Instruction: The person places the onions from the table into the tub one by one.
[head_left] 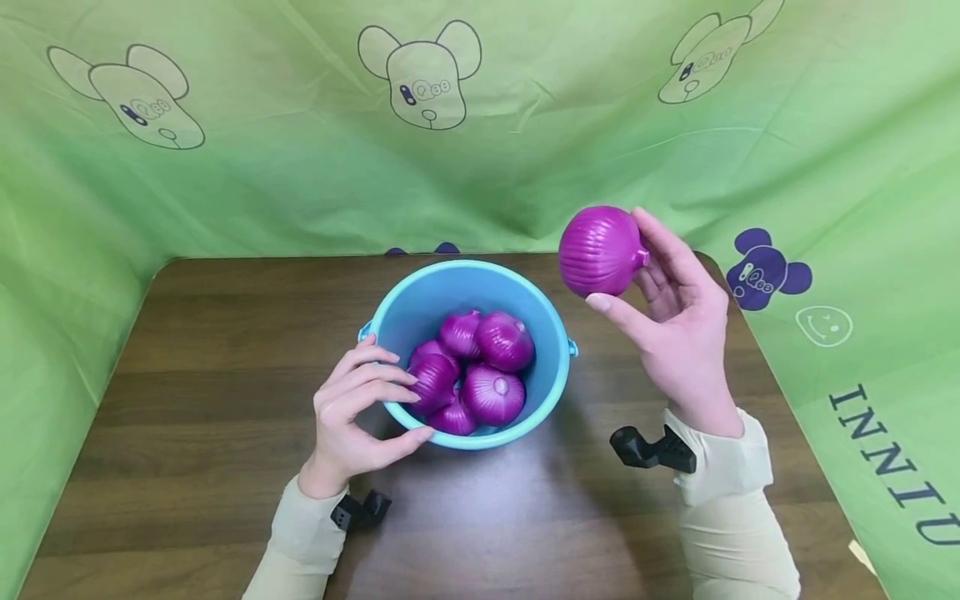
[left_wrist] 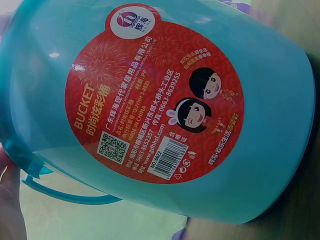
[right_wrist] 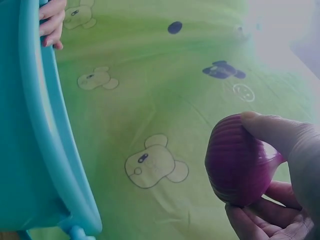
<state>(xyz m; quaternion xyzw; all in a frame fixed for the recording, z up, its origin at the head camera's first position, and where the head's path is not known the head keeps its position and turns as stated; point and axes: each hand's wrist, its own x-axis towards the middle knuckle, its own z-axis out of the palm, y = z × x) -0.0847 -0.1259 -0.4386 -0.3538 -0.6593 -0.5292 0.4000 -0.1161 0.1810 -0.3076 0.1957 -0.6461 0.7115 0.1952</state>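
A light blue bucket (head_left: 551, 400) stands on the table with several purple onions (head_left: 495, 395) inside. My left hand (head_left: 360, 417) holds the bucket's near left rim, its fingers hooked over the edge and the thumb along the front. In the right wrist view, the fingertips of that left hand (right_wrist: 53, 22) show over the rim. Right of the bucket and raised above the table, my right hand (head_left: 686, 321) grips one more purple onion (head_left: 597, 252) between thumb and fingers. The right wrist view shows this onion (right_wrist: 237, 160) with its ridged, glossy skin.
The brown wooden table (head_left: 217, 375) is bounded by a green printed cloth (head_left: 525, 167) at the back and sides. A red label (left_wrist: 155, 95) covers part of the bucket's outer wall, and a thin blue handle (left_wrist: 75, 197) hangs at its rim.
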